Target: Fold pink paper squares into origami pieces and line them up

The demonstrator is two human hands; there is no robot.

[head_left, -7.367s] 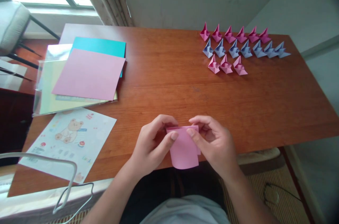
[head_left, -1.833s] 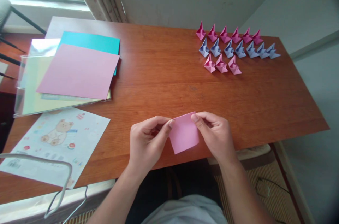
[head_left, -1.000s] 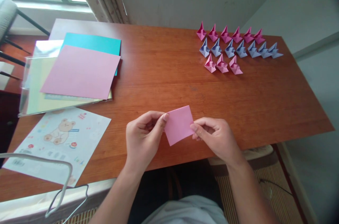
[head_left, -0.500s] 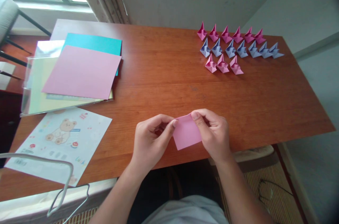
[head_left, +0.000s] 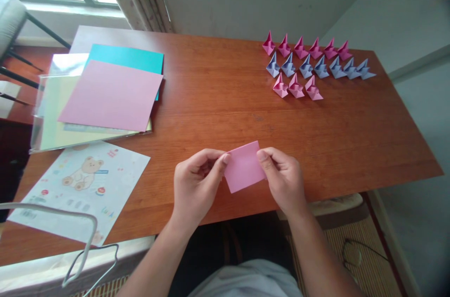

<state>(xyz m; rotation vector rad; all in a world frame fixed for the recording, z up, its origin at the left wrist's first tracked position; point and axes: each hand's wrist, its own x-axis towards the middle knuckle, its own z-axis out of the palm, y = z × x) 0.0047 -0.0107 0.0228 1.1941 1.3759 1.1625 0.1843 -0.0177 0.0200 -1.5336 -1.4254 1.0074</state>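
Observation:
A small folded pink paper (head_left: 244,167) is held up above the front edge of the table, tilted slightly. My left hand (head_left: 198,182) pinches its left edge near the upper corner between thumb and forefinger. At its right side, my right hand (head_left: 283,177) grips the edge with the thumb on top. Fingers behind the paper are partly hidden. Farther back on the right stand rows of folded paper figures: dark pink ones (head_left: 299,48), bluish-purple ones (head_left: 306,66) and lighter pink ones (head_left: 296,86).
On the left of the wooden table (head_left: 211,86) lie a pink sheet (head_left: 112,95), a teal sheet (head_left: 130,56) and a clear sleeve with yellow paper (head_left: 52,128). Nearer is a white sheet with a bear (head_left: 116,161). A grey bent tube (head_left: 52,210) crosses the lower left.
The pink paper has shifted slightly up and left, and more of its face shows. My left hand has moved a little left; both hands keep their hold.

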